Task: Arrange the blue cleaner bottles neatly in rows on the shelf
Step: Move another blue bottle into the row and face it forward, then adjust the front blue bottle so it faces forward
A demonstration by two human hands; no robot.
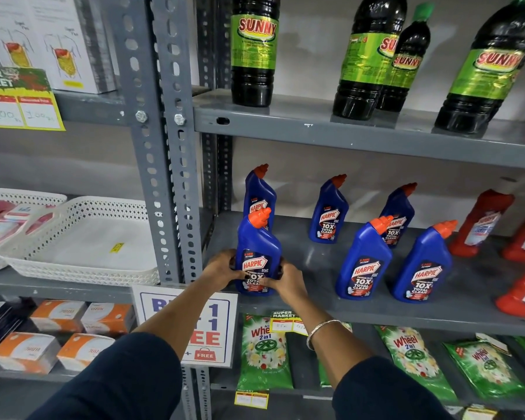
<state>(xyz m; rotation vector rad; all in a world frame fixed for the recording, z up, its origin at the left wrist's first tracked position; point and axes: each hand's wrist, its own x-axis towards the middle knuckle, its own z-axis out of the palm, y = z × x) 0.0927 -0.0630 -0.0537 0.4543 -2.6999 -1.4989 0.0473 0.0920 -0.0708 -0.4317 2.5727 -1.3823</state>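
Observation:
Several blue cleaner bottles with orange caps stand upright on the grey middle shelf [315, 265]. The front-left bottle [256, 244] stands near the shelf's front edge, and both hands clasp its lower half: my left hand [222, 268] on its left side, my right hand [285, 280] on its right. Directly behind it stands another blue bottle [259, 192]. Further right, two stand in front [362, 262] [423, 265] and two behind [328, 212] [399, 213], set unevenly apart.
Red bottles [479, 222] crowd the shelf's right end. Black bottles with green labels [253, 50] fill the shelf above. Green detergent packets [262, 356] lie on the shelf below. A perforated grey upright [176, 177] borders the left, with white baskets [82, 241] beyond.

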